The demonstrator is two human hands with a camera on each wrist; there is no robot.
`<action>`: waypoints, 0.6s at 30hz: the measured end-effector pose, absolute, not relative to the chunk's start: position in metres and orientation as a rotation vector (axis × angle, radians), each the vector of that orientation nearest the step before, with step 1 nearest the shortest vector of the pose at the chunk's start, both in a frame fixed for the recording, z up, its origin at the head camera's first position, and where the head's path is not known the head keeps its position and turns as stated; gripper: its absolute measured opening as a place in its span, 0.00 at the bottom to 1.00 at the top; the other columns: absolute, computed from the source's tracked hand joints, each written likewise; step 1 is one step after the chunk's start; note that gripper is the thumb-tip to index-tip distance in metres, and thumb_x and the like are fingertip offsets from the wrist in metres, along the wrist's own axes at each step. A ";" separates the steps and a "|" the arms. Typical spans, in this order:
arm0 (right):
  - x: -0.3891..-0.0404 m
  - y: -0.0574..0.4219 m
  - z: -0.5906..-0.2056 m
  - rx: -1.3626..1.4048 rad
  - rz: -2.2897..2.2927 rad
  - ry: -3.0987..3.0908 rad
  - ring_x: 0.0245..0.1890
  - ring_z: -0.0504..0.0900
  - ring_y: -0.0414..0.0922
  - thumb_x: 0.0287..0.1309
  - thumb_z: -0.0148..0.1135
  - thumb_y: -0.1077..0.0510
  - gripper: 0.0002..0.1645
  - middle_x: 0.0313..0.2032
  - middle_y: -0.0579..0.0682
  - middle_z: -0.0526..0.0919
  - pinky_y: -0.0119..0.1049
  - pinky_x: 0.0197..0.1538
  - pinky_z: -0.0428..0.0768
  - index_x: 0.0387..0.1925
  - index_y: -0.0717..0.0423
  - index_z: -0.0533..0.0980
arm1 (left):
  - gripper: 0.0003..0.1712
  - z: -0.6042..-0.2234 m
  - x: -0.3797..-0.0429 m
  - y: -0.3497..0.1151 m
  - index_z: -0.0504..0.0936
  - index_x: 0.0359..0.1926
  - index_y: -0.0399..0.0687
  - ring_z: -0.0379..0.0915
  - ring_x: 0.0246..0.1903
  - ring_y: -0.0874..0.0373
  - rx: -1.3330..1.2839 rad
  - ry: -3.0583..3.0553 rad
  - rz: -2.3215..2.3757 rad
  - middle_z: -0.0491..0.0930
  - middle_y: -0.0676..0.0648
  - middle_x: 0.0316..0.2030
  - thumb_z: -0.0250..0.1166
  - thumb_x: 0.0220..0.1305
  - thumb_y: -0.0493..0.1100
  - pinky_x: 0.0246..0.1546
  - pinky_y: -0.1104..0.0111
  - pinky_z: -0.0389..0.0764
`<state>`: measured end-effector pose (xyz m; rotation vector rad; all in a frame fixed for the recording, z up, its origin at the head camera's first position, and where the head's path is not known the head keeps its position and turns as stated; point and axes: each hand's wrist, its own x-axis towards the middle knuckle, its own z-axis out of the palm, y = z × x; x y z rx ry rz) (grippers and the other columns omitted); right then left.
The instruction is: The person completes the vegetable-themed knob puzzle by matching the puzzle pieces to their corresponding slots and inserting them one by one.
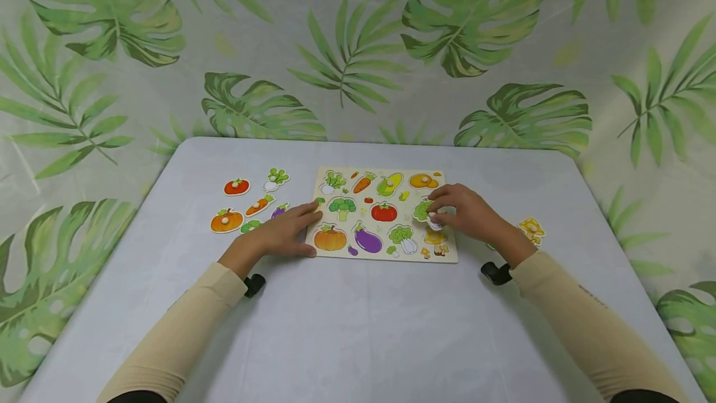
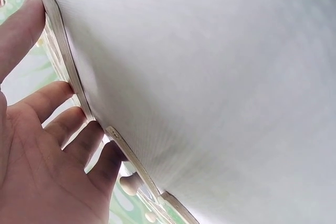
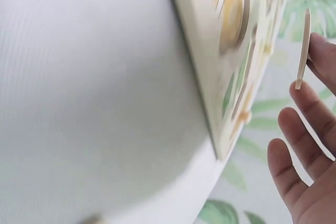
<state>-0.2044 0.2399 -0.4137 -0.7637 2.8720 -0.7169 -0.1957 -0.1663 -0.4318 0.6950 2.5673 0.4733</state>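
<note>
A wooden vegetable puzzle board (image 1: 355,208) lies on the table with printed pictures such as a tomato, an eggplant and a pumpkin. My left hand (image 1: 282,229) rests at its left edge, fingers extended, fingertips touching the rim in the left wrist view. Over the board's right side, my right hand (image 1: 467,213) pinches a leafy green puzzle piece with a white lower part (image 1: 423,210). In the right wrist view that piece (image 3: 303,51) appears edge-on, raised off the board between thumb and fingers. The printed space beneath the piece is partly hidden.
Left of the board lie several knobbed pieces: a tomato (image 1: 237,187), a radish (image 1: 276,180), a carrot (image 1: 260,205), a pumpkin (image 1: 226,221), and an eggplant (image 1: 279,209) partly behind my left hand. A mushroom piece (image 1: 532,230) lies beyond my right wrist.
</note>
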 end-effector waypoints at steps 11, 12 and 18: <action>-0.189 0.210 -0.421 -0.836 -0.736 2.820 0.59 0.74 0.53 0.56 0.72 0.56 0.07 0.53 0.52 0.82 0.54 0.63 0.76 0.37 0.50 0.87 | 0.49 -0.433 -0.196 -0.166 0.57 0.77 0.50 0.44 0.79 0.43 0.713 2.567 0.465 0.45 0.46 0.80 0.70 0.60 0.56 0.76 0.48 0.56; -0.188 0.208 -0.422 -0.854 -0.735 2.818 0.58 0.75 0.53 0.55 0.72 0.56 0.07 0.52 0.51 0.82 0.53 0.63 0.76 0.37 0.50 0.87 | 0.49 -0.433 -0.195 -0.166 0.57 0.77 0.50 0.44 0.79 0.43 0.714 2.567 0.466 0.44 0.46 0.80 0.70 0.60 0.56 0.76 0.48 0.56; -0.185 0.199 -0.427 -0.928 -0.730 2.813 0.54 0.76 0.50 0.55 0.73 0.57 0.04 0.49 0.50 0.82 0.50 0.59 0.78 0.35 0.48 0.87 | 0.49 -0.435 -0.196 -0.168 0.57 0.77 0.50 0.44 0.78 0.43 0.711 2.573 0.464 0.45 0.46 0.80 0.70 0.60 0.56 0.76 0.48 0.57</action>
